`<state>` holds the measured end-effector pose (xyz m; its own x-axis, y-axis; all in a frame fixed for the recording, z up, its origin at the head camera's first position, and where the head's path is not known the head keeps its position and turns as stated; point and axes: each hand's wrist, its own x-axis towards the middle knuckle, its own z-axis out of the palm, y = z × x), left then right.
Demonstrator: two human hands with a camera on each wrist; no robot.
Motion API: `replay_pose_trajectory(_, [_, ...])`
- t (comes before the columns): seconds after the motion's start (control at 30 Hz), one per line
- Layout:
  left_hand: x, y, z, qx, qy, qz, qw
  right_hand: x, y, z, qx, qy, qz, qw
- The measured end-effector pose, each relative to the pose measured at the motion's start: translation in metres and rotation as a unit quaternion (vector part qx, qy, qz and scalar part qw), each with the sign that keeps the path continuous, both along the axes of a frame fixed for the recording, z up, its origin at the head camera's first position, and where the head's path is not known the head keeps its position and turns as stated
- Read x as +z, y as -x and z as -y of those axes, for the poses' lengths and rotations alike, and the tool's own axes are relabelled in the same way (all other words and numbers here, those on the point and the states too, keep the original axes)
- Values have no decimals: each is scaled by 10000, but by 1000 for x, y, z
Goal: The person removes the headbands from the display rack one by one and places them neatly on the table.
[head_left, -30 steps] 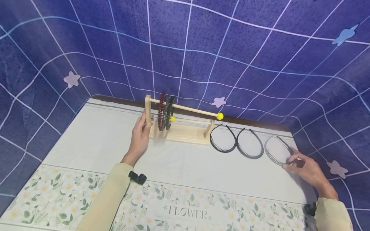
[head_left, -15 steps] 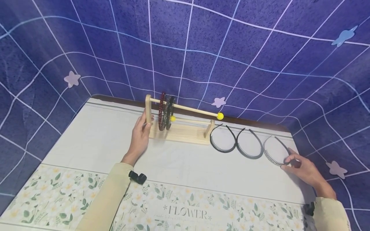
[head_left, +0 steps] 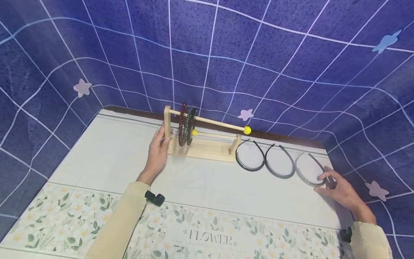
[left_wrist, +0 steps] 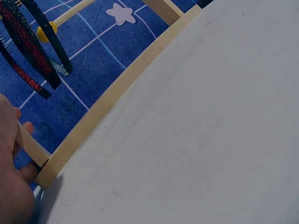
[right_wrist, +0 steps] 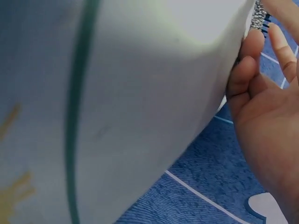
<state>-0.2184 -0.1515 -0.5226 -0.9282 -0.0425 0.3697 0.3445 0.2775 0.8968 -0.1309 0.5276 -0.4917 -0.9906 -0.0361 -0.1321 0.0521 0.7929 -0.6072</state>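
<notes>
A pale wooden stand [head_left: 207, 149] has two rods tipped with yellow balls. My left hand [head_left: 156, 151] grips its left upright, thumb in front and fingers behind. On the upper rod hang a red glittery headband [head_left: 181, 131] and dark glittery headbands [head_left: 192, 120]. Right of the stand, a black toothed headband [head_left: 250, 169] and a dark grey one [head_left: 281, 176] lie on the table. Beyond them lies a silvery headband [head_left: 304, 180]. My right hand [head_left: 343, 192] is at its right side, thumb and index finger spread apart around the band. In the right wrist view its glittery part [right_wrist: 258, 18] is partly hidden.
A white tablecloth [head_left: 207, 183] with a floral front band [head_left: 181, 230] covers the table. Behind and on both sides hangs a blue grid-patterned cloth [head_left: 194, 43] with star shapes, close to the table's dark back edge [head_left: 136, 110].
The silvery headband has shifted slightly left toward the others and now lies still. My right thumb and index finger have spread from their pinch. My left hand keeps its grip on the stand.
</notes>
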Motion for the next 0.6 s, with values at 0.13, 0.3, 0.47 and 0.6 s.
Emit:
replay_pose_trajectory(0.13, [-1, 0, 1, -48, 35, 6, 10000, 3, -1, 1, -41, 85, 102, 9999])
replay_pose_trajectory(0.3, [-2, 1, 1, -34, -53, -25, 10000, 12, -6, 0, -71, -285, -299, 9991])
replay_pose_trajectory(0.47, [-2, 2, 1, -35, -121, -63, 9999, 20, -15, 7, -170, -440, -692, 9965])
replay_pose_trajectory(0.6, [-3, 2, 2, -37, -119, -73, 9999, 26, -24, 22, -304, -276, -1015, 9940])
